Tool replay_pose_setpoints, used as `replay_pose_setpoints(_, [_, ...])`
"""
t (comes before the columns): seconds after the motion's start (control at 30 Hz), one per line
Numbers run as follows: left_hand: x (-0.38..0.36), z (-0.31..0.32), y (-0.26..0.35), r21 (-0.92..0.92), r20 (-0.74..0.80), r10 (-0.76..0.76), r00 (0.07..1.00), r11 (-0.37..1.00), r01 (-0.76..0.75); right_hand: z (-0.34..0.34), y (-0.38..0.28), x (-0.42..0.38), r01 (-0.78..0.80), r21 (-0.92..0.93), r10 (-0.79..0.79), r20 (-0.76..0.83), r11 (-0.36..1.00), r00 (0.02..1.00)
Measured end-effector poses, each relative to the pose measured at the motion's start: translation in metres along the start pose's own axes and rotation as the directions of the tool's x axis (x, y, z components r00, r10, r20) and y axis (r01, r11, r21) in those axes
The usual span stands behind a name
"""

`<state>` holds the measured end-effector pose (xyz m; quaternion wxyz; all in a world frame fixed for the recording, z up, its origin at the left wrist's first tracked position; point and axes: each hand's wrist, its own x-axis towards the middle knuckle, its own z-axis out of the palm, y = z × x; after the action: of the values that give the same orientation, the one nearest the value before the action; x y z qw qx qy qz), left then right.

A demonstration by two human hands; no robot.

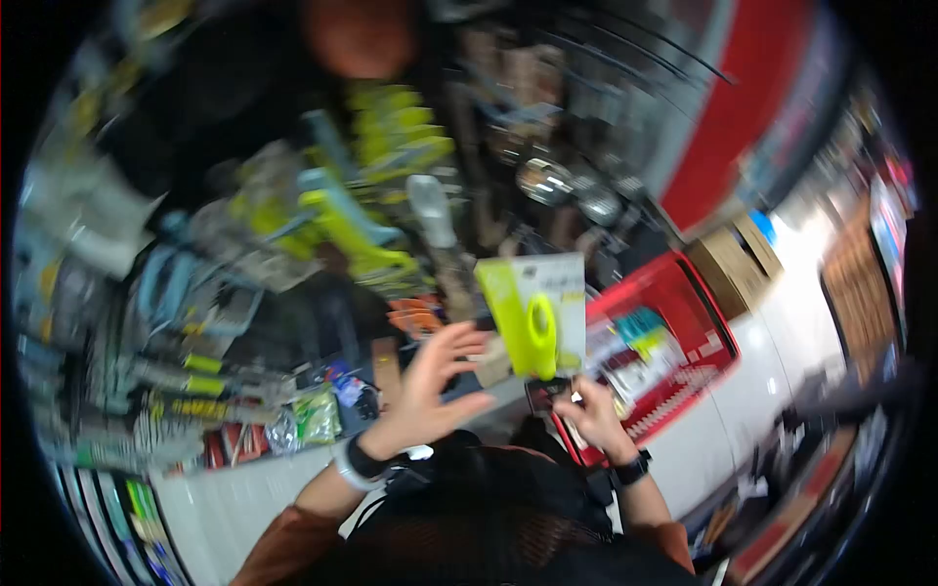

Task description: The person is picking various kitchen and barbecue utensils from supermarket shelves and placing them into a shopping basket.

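My right hand is closed at the lower edge of a white and lime-green card pack. A lime-green handle with a loop at its top shows on the pack's front; the tool's exact kind cannot be made out. Something dark lies by the fingertips, too blurred to name. To the left, my left hand is open and holds nothing, its fingers spread towards the pack but apart from it.
A red shopping basket with packaged goods stands to the right, beside a cardboard box. Ahead and left, racks carry hanging utensils, among them lime-green ones and metal ladles. A wooden-topped surface is at far right.
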<state>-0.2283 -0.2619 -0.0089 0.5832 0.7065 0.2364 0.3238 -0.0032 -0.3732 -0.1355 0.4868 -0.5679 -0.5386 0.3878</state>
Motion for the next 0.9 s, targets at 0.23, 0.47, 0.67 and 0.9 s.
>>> replay_pose_setpoints(0.23, [-0.025, -0.006, 0.002, -0.116, -0.506, 0.114, 0.855, 0.973, -0.199, 0.047, -0.069, 0.063, 0.113, 0.100, -0.147, 0.470, 0.989, 0.870])
replay_pose_setpoints(0.47, [-0.033, -0.056, 0.012, -0.104, -0.664, 0.156, 0.731, 0.949, -0.297, 0.109, -0.075, 0.098, 0.120, 0.142, -0.178, 0.521, 0.982, 0.835])
replay_pose_setpoints(0.67, [-0.032, -0.081, 0.019, -0.054, -0.678, 0.167, 0.716, 0.960, -0.275, 0.131, -0.083, 0.110, 0.078, 0.148, -0.146, 0.534, 0.986, 0.832])
replay_pose_setpoints(0.9, [-0.027, -0.088, 0.018, -0.054, -0.652, 0.154, 0.743, 0.967, -0.248, 0.132, -0.083, 0.113, -0.021, 0.181, -0.084, 0.553, 0.983, 0.829])
